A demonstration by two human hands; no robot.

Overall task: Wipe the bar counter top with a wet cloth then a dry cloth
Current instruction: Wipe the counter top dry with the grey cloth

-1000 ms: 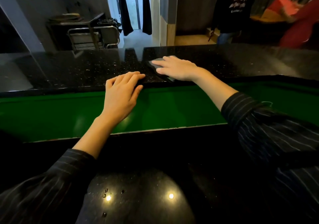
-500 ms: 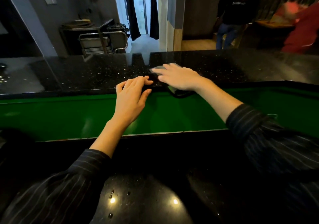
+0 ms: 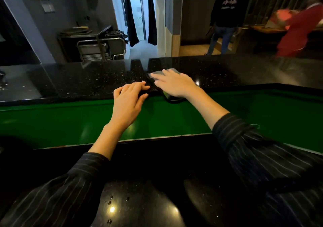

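Observation:
The raised bar counter top is glossy black speckled stone running left to right. A grey cloth lies flat on it near the middle, its near corner hanging over the front edge. My right hand presses flat on the cloth, fingers spread and pointing left. Just left of it, my left hand rests its fingertips on the counter's front edge, holding nothing. Most of the cloth is hidden under my right hand.
Below the counter top a green panel drops to a lower black work surface close to me. Beyond the bar stand a metal trolley and two people at the back right: one in black, one in red.
My view has tilted up and shifted a little. Both hands stay close together at the counter's front edge, and the cloth's near corner now hangs further over that edge.

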